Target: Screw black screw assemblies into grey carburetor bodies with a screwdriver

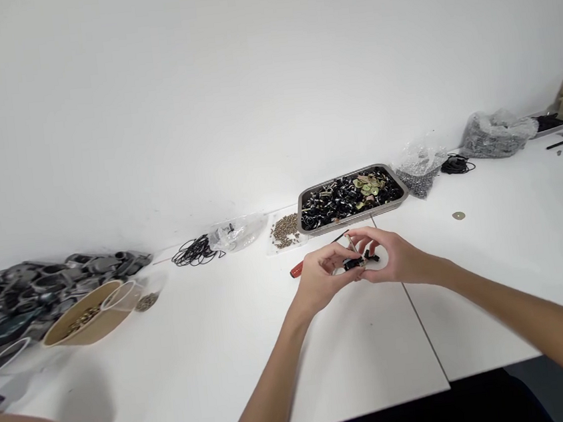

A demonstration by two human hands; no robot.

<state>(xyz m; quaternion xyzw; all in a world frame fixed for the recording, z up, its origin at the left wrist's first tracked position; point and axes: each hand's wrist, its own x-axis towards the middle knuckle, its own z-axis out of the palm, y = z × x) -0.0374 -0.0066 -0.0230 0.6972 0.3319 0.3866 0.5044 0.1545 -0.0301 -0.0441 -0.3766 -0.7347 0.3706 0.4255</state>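
Currently, both hands are engaged on one small black assembly [352, 264], located just above the white table [216, 352], near the front edge of the metal tray [353, 219]. The left hand [321, 274] pinches it between thumb and fingers; the right hand [390, 253] closes on it from the other side, thumb low and fingertips high. Its black body lies with the long axis roughly left to right – a slim pale piece [351, 242] rises from it, upper end pointing away from the wearer and leaning slightly left. Fine detail at the fingertips is too small to tell. A red-handled screwdriver [296, 270] lies just beyond the left hand, partly hidden – a single flat disc [458, 216] rests on the table, apart from the right hand
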